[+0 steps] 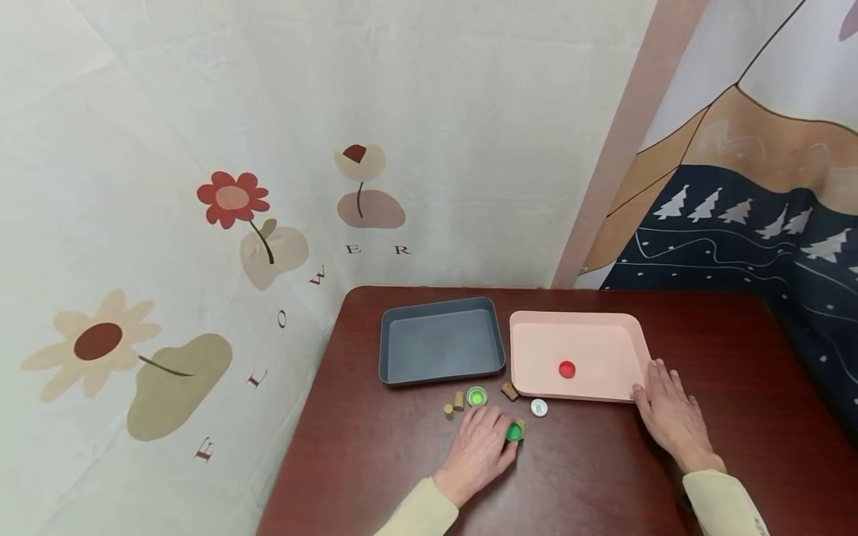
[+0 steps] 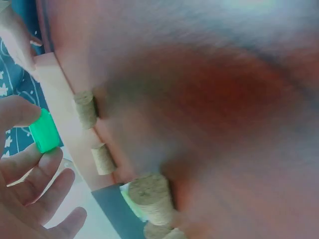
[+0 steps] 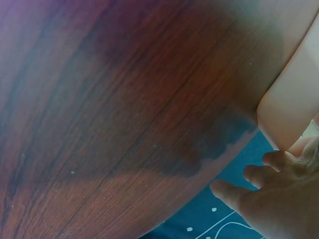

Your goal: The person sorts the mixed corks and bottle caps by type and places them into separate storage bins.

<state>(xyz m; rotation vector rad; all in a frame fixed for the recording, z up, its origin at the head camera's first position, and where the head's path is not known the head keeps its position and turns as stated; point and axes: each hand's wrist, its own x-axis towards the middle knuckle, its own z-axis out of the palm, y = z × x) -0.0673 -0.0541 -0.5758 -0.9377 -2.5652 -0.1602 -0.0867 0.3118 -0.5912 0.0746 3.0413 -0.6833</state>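
My left hand (image 1: pixel 472 452) pinches a green bottle cap (image 1: pixel 515 432) between thumb and fingertips; the left wrist view shows the cap (image 2: pixel 45 131) raised above the corks (image 2: pixel 85 109). In the head view, a cork (image 1: pixel 523 424) peeks out beside the cap. Beyond my left hand lie a light green cap (image 1: pixel 477 396) and two corks (image 1: pixel 459 400). My right hand (image 1: pixel 673 420), fingers extended, rests against the right front corner of the pink tray (image 1: pixel 596 331). One red cap (image 1: pixel 567 369) lies in that tray.
A dark grey tray (image 1: pixel 439 342) stands left of the pink one. In front of the trays, a cork (image 1: pixel 509 391) and a white cap (image 1: pixel 539 407) lie on the brown table (image 1: pixel 590 476). A printed cloth wall (image 1: pixel 469 149) rises behind the table.
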